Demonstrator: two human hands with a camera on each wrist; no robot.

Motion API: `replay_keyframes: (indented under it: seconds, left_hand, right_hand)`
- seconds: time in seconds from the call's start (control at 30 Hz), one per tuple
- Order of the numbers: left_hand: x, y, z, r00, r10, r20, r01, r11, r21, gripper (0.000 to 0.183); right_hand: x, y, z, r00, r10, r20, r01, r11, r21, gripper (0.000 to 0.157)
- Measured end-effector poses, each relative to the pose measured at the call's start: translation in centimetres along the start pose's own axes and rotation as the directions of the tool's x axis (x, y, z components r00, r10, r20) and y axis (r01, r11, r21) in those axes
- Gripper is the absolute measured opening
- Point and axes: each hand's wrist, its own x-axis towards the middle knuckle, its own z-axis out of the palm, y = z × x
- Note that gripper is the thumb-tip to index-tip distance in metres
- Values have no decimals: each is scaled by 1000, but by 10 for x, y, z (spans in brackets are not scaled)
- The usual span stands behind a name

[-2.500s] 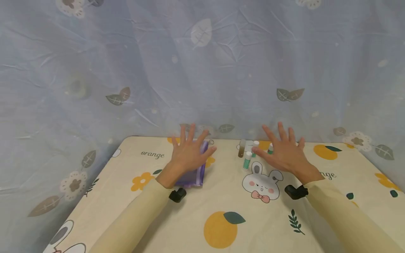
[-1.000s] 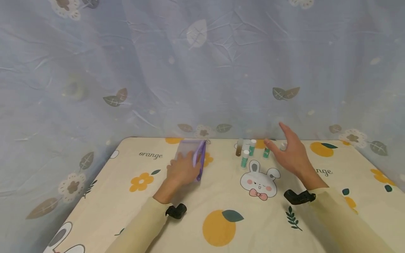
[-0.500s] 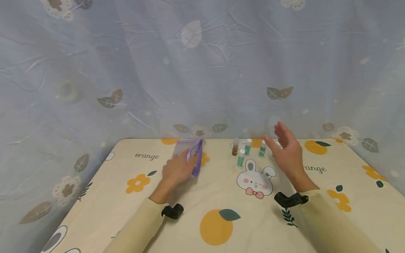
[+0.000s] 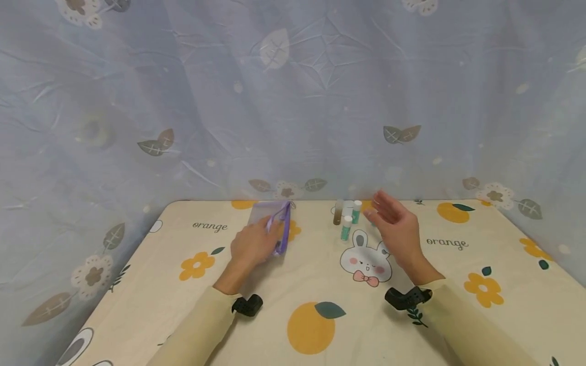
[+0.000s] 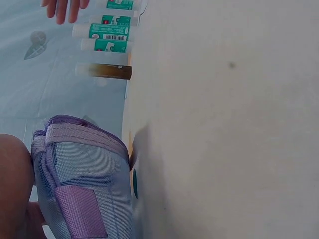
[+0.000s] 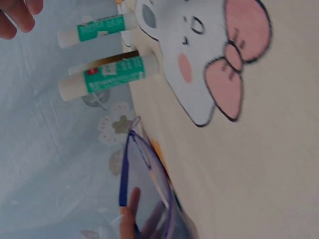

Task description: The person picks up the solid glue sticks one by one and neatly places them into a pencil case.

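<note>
My left hand [image 4: 252,241] grips a purple mesh zip pouch [image 4: 265,209] at the back left of the table. The pouch stands up with its mouth parted; in the right wrist view fingers [image 6: 127,221] show at its edge and through the mesh. My right hand [image 4: 396,223], fingers slightly bent and holding nothing, hovers by the standing glue sticks. These have white caps and green labels; the front glue stick [image 4: 346,229] and one behind it [image 4: 356,212] show in full, while the hand partly hides another. A brown tube with a clear top [image 4: 338,212] stands beside them.
A cream tablecloth [image 4: 220,315] printed with oranges, flowers and a rabbit covers the table. A blue-grey patterned curtain [image 4: 229,112] hangs right behind the table's back edge. Each wrist wears a black camera mount [image 4: 247,305].
My left hand, earlier spread over the flat pouch, has taken hold of it and raised it with its mouth parted. The right hand has come down and left toward the glue sticks.
</note>
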Motion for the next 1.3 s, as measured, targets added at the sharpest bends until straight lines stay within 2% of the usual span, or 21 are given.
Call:
replay_keyframes:
  seconds: [0.23, 0.43, 0.53, 0.73, 0.87, 1.17, 1.3]
  left_hand:
    - [1, -2, 1, 1000, 10, -11, -10, 1000, -9, 66]
    - [1, -3, 1, 1000, 1, -14, -1, 1000, -7, 66]
    - [1, -3, 2, 1000, -3, -13, 3, 1000, -7, 66]
    - [1, -1, 2, 1000, 2, -10, -2, 1000, -10, 68]
    - [1, 0, 2, 1000, 3, -7, -3, 1000, -7, 64]
    - [1, 0, 5, 996, 86, 4, -86, 996, -27, 57]
    - [1, 0, 6, 995, 101, 9, -101, 995, -15, 57]
  right_hand:
    - [-5, 7, 16, 994, 101, 33, -102, 995, 10, 65]
    - [-8, 11, 26, 970, 235, 59, -235, 972, -7, 62]
    - [-9, 13, 29, 961, 266, 75, -266, 964, -1, 63]
    - [-10, 17, 35, 956, 284, 77, -286, 958, 15, 59]
    - [-10, 19, 40, 952, 294, 78, -294, 956, -19, 54]
    - [-13, 28, 49, 948, 308, 76, -306, 952, -26, 48]
    - [-11, 28, 52, 946, 318, 69, -317, 948, -30, 48]
